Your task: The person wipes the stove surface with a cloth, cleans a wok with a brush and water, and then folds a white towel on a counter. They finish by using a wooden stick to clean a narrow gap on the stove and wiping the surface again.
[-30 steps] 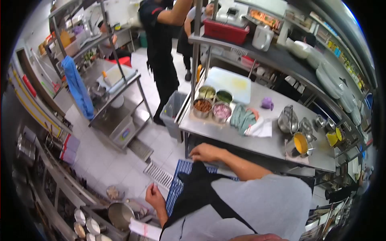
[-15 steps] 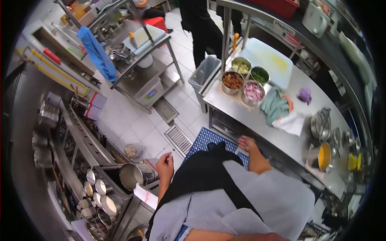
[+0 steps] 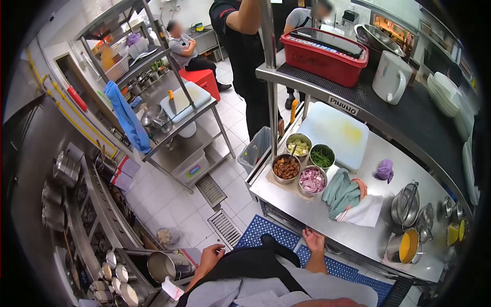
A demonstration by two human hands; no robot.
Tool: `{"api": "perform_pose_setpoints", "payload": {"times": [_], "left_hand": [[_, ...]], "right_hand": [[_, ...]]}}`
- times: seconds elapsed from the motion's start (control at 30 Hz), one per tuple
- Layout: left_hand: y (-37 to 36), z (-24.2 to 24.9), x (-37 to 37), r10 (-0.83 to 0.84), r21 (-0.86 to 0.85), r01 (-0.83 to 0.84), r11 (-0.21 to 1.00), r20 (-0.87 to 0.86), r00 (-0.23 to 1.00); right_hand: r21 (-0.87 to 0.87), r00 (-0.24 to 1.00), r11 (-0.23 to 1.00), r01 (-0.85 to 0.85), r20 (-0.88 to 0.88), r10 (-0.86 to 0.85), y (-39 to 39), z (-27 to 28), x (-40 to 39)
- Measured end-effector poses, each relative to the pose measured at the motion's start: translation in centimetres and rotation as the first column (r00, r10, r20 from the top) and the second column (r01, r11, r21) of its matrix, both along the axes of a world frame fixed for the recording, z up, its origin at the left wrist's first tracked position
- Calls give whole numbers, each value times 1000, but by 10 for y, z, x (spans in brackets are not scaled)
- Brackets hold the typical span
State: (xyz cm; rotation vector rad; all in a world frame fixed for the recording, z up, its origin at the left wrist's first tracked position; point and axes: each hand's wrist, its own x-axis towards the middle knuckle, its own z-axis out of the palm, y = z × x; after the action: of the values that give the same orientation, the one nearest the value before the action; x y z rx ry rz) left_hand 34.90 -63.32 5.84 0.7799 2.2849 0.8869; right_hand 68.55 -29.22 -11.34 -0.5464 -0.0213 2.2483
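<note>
My left hand (image 3: 210, 256) hangs low in front of my body, fingers loosely curled with nothing visible in them; a large steel pot (image 3: 164, 265) stands to its left. Palm up, my right hand (image 3: 313, 240) is just off the front edge of the steel counter (image 3: 353, 239), its fingers apart and bare. On that counter beyond it are steel containers of chopped pink onion (image 3: 312, 180), browned chunks (image 3: 286, 168), cut green herbs (image 3: 321, 156) and pale green pieces (image 3: 298, 146). A green cloth (image 3: 338, 193) and a white cloth (image 3: 362, 212) lie crumpled beside them.
A cutting board (image 3: 335, 134), a purple bundle (image 3: 384, 171) and a pot of yellow liquid (image 3: 407, 245) stand on the counter. Above is a shelf with a red bin (image 3: 325, 57). A stove (image 3: 94, 210) runs along the left. A person in black (image 3: 245, 77) stands ahead.
My view has tilted up, bringing the shelf and people beyond into sight. Both hands now appear lower in view, and the right hand sits closer to the counter's edge.
</note>
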Motion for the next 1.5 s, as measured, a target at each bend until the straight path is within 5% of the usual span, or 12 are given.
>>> {"api": "perform_pose_setpoints", "payload": {"times": [0.1,0.3,0.43,0.53,0.6,0.67,0.73,0.8,0.83,0.93,1.07,1.5], "left_hand": [[28,5,-8,-79,-17,79,997,14,997],[76,7,-23,-257,-151,249,957,-35,966],[106,-21,-23,-332,-92,334,938,33,943],[141,-44,-13,-298,83,289,954,388,872],[177,-45,-5,-161,-38,250,968,669,726],[208,-59,6,47,-101,101,990,899,436],[238,-84,20,38,-48,29,998,956,292],[260,-108,36,17,-3,-130,992,994,112],[268,-118,41,-130,111,-205,973,988,-83],[290,-128,51,-367,306,-226,925,874,-318],[298,-121,61,-212,170,-210,963,957,-199],[303,-123,62,-190,133,-204,970,938,-291]], "right_hand": [[116,999,993,-6,53,0,-5,1,16],[143,997,987,71,7,-72,-12,15,32],[101,984,981,164,51,-170,-17,1,52],[72,967,967,243,66,-247,-22,-2,67],[67,959,960,273,67,-277,-22,2,77],[60,955,958,280,88,-285,-24,4,90],[66,956,958,278,75,-283,-26,10,101],[64,954,958,281,93,-286,-24,19,111],[54,950,957,286,112,-290,-26,26,115],[44,929,949,313,195,-315,-28,38,124],[49,932,958,283,222,-287,-25,42,135],[-29,951,989,143,282,-129,-17,45,148]]}}
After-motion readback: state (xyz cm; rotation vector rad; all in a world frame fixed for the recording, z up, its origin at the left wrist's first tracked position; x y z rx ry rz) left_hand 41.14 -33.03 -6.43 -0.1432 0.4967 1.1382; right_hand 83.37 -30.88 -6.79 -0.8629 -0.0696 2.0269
